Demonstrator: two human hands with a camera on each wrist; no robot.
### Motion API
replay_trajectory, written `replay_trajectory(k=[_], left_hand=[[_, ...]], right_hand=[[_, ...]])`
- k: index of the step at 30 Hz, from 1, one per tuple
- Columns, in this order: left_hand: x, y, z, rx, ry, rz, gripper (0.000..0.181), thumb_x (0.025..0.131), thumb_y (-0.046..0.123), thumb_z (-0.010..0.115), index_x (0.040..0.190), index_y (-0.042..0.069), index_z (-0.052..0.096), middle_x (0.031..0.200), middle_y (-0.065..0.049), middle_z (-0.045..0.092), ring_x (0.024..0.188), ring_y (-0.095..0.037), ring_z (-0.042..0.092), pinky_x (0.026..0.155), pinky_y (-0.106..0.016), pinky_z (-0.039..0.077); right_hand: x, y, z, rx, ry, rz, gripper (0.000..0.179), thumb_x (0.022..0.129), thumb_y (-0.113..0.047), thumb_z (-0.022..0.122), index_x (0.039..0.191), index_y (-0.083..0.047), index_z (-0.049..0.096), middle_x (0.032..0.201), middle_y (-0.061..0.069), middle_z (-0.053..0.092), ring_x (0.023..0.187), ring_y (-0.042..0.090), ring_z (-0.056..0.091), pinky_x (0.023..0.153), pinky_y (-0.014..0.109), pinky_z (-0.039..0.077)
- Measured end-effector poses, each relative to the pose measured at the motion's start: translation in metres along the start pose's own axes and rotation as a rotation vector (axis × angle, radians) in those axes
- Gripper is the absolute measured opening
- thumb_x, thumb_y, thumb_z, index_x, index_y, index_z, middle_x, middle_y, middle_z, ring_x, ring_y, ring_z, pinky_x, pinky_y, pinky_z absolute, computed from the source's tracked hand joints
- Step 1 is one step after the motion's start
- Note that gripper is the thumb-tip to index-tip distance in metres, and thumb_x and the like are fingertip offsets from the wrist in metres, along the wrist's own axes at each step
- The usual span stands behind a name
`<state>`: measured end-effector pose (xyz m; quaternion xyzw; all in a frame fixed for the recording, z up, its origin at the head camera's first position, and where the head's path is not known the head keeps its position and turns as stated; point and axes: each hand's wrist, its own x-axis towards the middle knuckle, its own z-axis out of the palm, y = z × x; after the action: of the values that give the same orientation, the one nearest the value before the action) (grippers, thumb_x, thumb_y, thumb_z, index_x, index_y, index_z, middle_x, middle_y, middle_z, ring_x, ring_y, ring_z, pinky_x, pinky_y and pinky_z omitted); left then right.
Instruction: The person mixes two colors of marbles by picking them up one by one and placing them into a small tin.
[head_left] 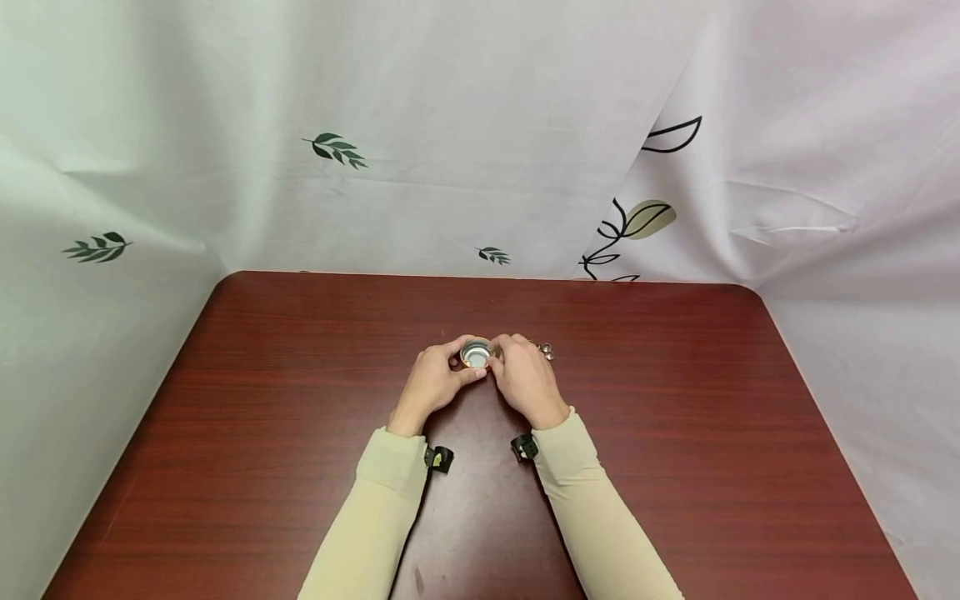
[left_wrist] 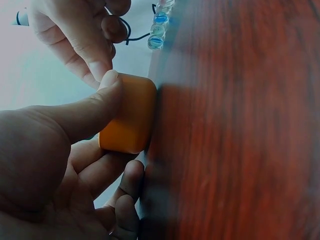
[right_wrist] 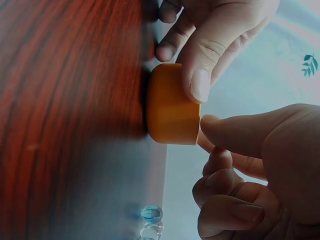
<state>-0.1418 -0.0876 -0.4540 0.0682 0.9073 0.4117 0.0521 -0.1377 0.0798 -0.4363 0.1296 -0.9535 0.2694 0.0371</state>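
Note:
A small round orange cup [head_left: 476,356] with a shiny silvery inside stands mouth up on the table, between both hands. From its left side my left hand [head_left: 432,377] grips it, the thumb [left_wrist: 97,107] along the near wall and fingers round the far side. My right hand [head_left: 528,377] is at the cup's right edge. In the right wrist view its thumb [right_wrist: 235,132] meets the rim of the orange wall [right_wrist: 172,110], and the other fingers curl below. Clear and blue beads [left_wrist: 159,27] lie just beyond the right hand, a dark cord [left_wrist: 135,39] leading to them.
The reddish-brown wooden table [head_left: 675,417] has rounded far corners. White cloth [head_left: 450,100] with leaf prints hangs behind it and along both sides. Black wrist cameras [head_left: 440,459] sit at the cuffs of the pale sleeves [head_left: 375,517].

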Motion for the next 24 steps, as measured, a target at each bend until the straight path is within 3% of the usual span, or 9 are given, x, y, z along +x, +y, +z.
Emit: replay_trajectory(k=[24], left_hand=[[-0.0012, 0.0011, -0.0006, -0.001, 0.004, 0.007, 0.04, 0.087, 0.028, 0.082, 0.125, 0.028, 0.071, 0.101, -0.002, 0.072, 0.082, -0.02, 0.058, 0.079, -0.039, 0.044]], right_hand=[[-0.0061, 0.0045, -0.0095, -0.003, 0.003, 0.032, 0.014, 0.096, -0.014, 0.07, 0.109, -0.007, 0.072, 0.085, 0.004, 0.06, 0.07, 0.018, 0.057, 0.062, 0.035, 0.049]])
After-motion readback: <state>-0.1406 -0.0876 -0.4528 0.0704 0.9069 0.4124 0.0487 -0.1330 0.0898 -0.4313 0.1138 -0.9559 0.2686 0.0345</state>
